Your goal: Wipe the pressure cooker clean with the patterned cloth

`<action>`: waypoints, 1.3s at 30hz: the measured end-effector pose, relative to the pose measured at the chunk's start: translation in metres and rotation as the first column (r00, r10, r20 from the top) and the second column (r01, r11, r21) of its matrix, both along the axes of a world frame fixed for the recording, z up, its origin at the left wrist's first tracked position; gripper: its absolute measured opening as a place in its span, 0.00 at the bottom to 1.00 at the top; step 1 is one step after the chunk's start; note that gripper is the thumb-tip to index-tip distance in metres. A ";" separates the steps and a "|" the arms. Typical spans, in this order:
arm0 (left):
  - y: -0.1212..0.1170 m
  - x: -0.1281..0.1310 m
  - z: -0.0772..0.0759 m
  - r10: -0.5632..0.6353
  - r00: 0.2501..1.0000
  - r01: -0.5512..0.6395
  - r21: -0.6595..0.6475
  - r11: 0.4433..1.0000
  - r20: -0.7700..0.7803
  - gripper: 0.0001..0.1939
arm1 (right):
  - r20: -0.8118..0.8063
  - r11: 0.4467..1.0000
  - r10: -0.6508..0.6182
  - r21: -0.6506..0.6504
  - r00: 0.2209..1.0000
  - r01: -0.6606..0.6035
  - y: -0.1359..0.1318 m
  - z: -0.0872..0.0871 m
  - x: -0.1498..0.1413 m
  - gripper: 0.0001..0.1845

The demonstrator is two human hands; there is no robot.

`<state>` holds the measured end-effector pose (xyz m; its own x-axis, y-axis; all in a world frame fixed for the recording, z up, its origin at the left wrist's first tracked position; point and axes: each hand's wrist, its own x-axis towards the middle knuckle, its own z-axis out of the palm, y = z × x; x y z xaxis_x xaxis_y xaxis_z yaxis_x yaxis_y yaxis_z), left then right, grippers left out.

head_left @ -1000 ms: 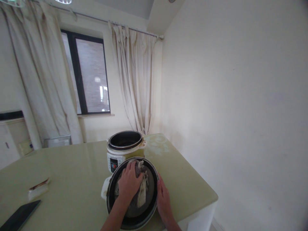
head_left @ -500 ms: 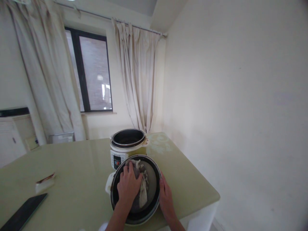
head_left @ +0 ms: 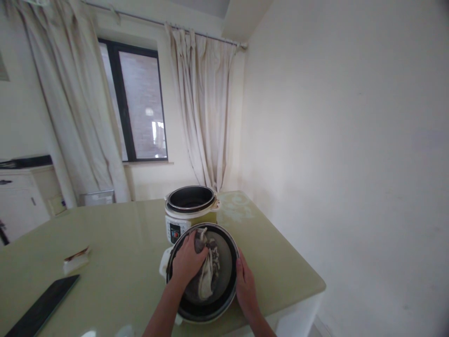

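A round cooker lid lies upside down on the green table, its metal inner face up. My left hand presses a crumpled grey and white cloth against the inside of the lid, fingers curled over the cloth. My right hand rests against the lid's right rim, fingers together along the edge. Just behind the lid stands the open cream-coloured electric cooker with its dark inner pot showing.
A dark flat tablet-like object lies at the table's near left. A small white packet sits beyond it. A wall is close on the right, with a window, curtains and a white cabinet behind the table.
The view has shifted slightly, so everything sits a little further right. My left hand and the cloth have slid a bit within the lid. My right hand stays on the rim.
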<state>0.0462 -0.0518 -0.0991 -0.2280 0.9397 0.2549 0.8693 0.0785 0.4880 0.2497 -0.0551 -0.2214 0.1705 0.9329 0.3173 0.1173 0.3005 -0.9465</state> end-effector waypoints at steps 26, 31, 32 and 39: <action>-0.043 0.042 -0.039 -0.346 0.936 0.330 -0.179 0.927 -0.065 0.21 | -0.003 1.000 -0.016 -0.021 1.000 0.016 0.004 -0.002 0.001 0.42; -0.035 0.009 -0.024 -0.205 0.909 0.182 -0.097 0.979 -0.362 0.31 | 0.003 0.999 -0.022 -0.024 1.000 0.022 0.001 0.001 -0.002 0.41; -0.032 0.008 -0.022 -0.134 0.913 0.124 -0.052 0.991 -0.385 0.31 | 0.006 1.000 -0.020 -0.024 1.000 0.020 0.001 0.002 -0.002 0.41; -0.035 0.067 -0.039 -0.359 0.882 0.364 -0.042 0.931 -0.305 0.27 | -0.014 1.000 -0.025 0.001 1.000 0.025 0.005 -0.004 0.002 0.39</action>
